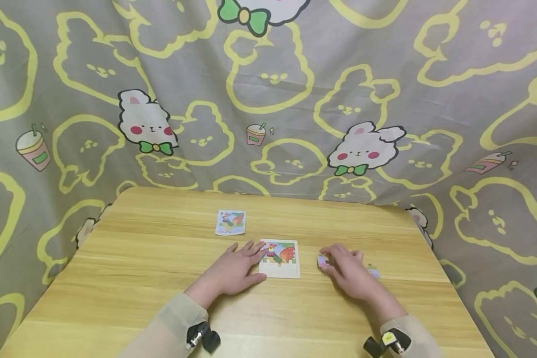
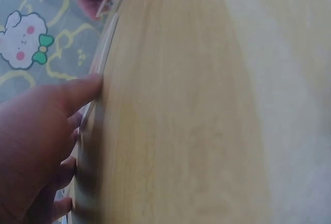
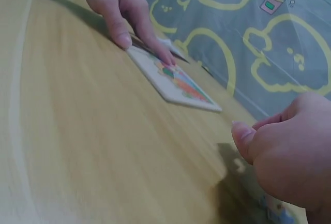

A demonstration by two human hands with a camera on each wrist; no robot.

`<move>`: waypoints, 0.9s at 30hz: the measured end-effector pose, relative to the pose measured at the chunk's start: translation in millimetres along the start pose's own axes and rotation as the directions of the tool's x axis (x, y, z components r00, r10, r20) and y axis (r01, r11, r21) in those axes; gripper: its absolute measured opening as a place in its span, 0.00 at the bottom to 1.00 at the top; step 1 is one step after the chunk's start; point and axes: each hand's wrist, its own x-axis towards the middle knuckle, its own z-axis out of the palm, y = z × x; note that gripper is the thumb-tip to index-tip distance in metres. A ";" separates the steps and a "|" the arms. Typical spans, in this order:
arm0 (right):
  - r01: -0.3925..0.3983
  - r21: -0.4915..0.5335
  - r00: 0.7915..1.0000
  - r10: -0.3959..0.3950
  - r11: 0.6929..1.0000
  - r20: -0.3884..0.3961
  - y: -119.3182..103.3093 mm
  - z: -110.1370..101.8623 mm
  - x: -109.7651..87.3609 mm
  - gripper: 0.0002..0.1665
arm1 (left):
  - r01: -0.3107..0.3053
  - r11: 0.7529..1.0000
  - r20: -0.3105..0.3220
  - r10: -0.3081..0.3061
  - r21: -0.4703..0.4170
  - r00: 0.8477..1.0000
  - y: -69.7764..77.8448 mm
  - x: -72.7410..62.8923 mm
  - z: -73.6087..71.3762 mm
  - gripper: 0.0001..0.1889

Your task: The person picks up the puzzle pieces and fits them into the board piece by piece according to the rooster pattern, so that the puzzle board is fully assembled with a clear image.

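A small square jigsaw puzzle board (image 1: 279, 269) with a rooster picture lies mid-table, its upper part filled and its lower strip blank white. My left hand (image 1: 234, 271) rests at its left side, fingers extended over the picture and thumb at the lower left edge. To the right of the board, my right hand (image 1: 351, 273) pinches a pale purple puzzle piece (image 1: 322, 260) between thumb and fingers. Another puzzle piece (image 1: 373, 271) lies on the table beside the right hand. In the right wrist view the held piece is hidden behind the right hand (image 3: 289, 151).
Behind and left of the board lies a paper card (image 1: 230, 223) printed with the same rooster. The wooden table (image 1: 152, 258) ends at a grey patterned curtain (image 1: 291, 129) at the back and sides. Each wrist wears a small black camera.
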 end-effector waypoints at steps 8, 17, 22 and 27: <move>0.033 0.027 0.999 -0.034 0.999 0.026 -16.9 2.7 15.5 0.23 | 0.004 1.000 0.020 -0.004 -0.019 1.000 0.1 0.5 -1.6 0.39; 0.069 0.071 0.996 -0.073 0.995 0.052 -38.5 13.3 29.3 0.24 | 0.022 0.999 0.040 -0.021 -0.030 0.999 0.6 1.8 -1.6 0.39; 0.096 0.080 0.993 -0.101 0.992 0.067 -49.3 21.0 36.2 0.24 | 0.028 0.999 0.045 -0.027 -0.033 0.999 1.0 2.1 -2.9 0.39; 0.133 0.071 0.987 -0.139 0.989 0.081 -56.3 31.0 41.7 0.24 | 0.037 0.999 0.046 -0.036 -0.022 0.998 0.0 3.0 -1.6 0.39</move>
